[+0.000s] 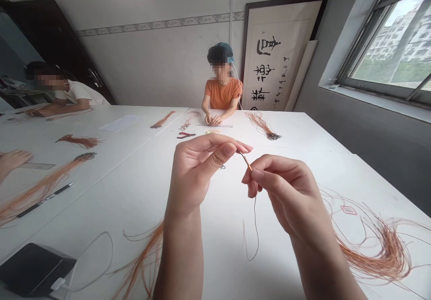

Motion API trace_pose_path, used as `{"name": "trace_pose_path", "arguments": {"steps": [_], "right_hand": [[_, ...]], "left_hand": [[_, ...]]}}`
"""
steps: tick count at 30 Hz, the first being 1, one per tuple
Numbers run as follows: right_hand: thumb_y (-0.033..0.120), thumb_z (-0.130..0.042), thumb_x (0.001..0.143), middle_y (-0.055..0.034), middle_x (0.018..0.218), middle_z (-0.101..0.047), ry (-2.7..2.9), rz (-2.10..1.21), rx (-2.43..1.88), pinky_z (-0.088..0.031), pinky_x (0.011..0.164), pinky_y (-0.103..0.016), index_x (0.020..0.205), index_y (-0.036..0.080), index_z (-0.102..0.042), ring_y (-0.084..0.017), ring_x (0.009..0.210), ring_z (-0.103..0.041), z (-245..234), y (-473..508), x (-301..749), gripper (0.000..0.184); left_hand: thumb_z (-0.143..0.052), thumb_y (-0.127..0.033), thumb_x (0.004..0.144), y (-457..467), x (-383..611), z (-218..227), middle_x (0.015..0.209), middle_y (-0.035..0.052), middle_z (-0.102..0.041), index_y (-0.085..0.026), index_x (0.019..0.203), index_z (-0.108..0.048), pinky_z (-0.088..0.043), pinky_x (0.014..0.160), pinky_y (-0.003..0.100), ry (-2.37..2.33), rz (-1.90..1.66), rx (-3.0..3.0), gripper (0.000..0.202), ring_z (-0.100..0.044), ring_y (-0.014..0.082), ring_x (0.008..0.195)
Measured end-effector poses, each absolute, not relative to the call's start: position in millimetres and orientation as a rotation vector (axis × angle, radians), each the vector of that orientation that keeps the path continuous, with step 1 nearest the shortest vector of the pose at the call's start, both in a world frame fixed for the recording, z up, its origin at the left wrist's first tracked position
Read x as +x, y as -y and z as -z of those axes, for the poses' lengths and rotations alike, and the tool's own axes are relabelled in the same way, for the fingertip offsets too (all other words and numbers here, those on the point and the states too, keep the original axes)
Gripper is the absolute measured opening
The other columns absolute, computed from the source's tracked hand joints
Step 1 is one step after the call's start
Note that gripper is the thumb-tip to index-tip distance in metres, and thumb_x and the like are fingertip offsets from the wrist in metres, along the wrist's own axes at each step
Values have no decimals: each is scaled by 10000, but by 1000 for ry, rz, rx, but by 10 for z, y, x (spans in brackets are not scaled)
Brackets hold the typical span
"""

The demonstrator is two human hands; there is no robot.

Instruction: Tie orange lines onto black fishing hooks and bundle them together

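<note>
My left hand [198,169] is raised over the white table [141,187], fingers pinched together on one end of a thin orange-and-dark cord [245,160]. My right hand [283,187] pinches the same cord just to the right. The dark tail of the cord [255,228] hangs down from my right hand and curls near the table. A bundle of orange cords [380,250] lies on the table under my right forearm. More orange cords [141,264] lie left of my left forearm.
A person in an orange shirt [222,94] works across the table beside red pliers [186,134] and a cord bundle [266,127]. Another person [63,94] sits far left. Someone's hand [13,161], a pen [45,199], a black device [32,268] lie left.
</note>
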State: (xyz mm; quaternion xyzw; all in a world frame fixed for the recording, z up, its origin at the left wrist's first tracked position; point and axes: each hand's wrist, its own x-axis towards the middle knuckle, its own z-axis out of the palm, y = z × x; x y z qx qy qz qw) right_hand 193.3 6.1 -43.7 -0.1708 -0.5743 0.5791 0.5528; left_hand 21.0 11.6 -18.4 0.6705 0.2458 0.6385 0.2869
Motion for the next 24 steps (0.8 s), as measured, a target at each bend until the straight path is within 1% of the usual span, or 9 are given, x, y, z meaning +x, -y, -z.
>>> {"name": "trace_pose_path", "arguments": {"steps": [6,9,14,19,24], "right_hand": [[67,-662,946,62,692,-735,1367,-1335,-432,-544,686,-140,753,243,-792,-67,683,-645,434,-33,1950,292],[51,-652,941,64,694,-735,1376,-1316,-444,-543,714,-145,759,245,-788,-76,722,-660,437,-22,1952,299],[50,-651,940,64,728,-750,1402,-1282,-440,-533,729,-163,772,246,-783,-87,751,-665,425,-12,1956,290],[48,-648,930,42,722,-740,1399,-1267,-475,-523,711,-220,762,234,-771,-120,740,-652,401,10,1960,279],[44,-650,910,31,712,-724,1401,-1261,-504,-499,695,-250,739,235,-761,-138,735,-627,402,11,1950,279]], "left_hand": [[-698,-268,1015,-137,228,177,969,-25,-843,-275,926,-844,-616,919,233,-552,-1641,1768,171,-786,125,956],[-699,-258,1013,-144,231,173,974,-22,-845,-270,926,-847,-620,926,233,-536,-1635,1758,172,-789,129,962],[-703,-283,1007,-164,239,179,962,-6,-845,-268,902,-846,-630,928,282,-526,-1635,1737,178,-796,162,959],[-696,-274,1008,-163,247,167,948,-2,-844,-271,888,-843,-629,921,294,-527,-1640,1728,190,-797,169,958],[-719,-317,987,-142,260,147,938,24,-847,-267,858,-838,-644,899,354,-619,-1641,1726,183,-805,213,940]]}}
